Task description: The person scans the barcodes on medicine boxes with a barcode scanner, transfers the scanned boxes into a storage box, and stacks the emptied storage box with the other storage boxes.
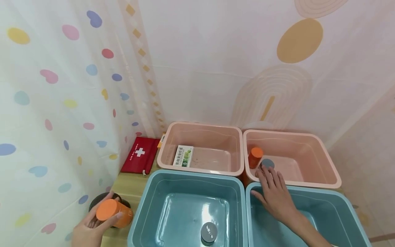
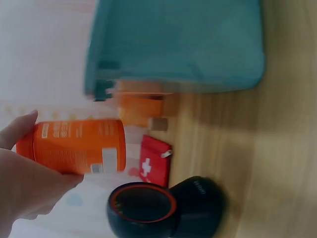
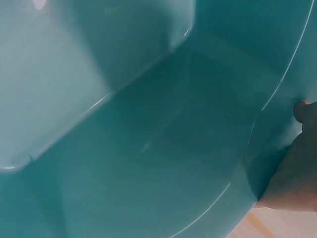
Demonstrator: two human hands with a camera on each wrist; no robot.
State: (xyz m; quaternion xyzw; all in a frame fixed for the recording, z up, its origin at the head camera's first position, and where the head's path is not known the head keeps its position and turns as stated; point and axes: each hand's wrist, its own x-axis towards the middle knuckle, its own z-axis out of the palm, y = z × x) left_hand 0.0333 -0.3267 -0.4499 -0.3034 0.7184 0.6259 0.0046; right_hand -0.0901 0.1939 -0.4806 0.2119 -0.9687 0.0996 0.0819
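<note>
My left hand grips an orange bottle at the left of the wooden table, its thumb and fingers around the body. White print and a label show on this bottle in the left wrist view. Below it in the head view are round black objects. My right hand reaches over the rim of the right blue bin with its fingers extended, fingertips at the front of the right pink bin. Just beyond them in that bin are a grey round lid and another orange bottle.
The left blue bin holds a grey-lidded container. Behind it, the left pink bin holds a white and green medicine box. A red first aid pouch lies to the left, near an orange box. Patterned curtains surround the table.
</note>
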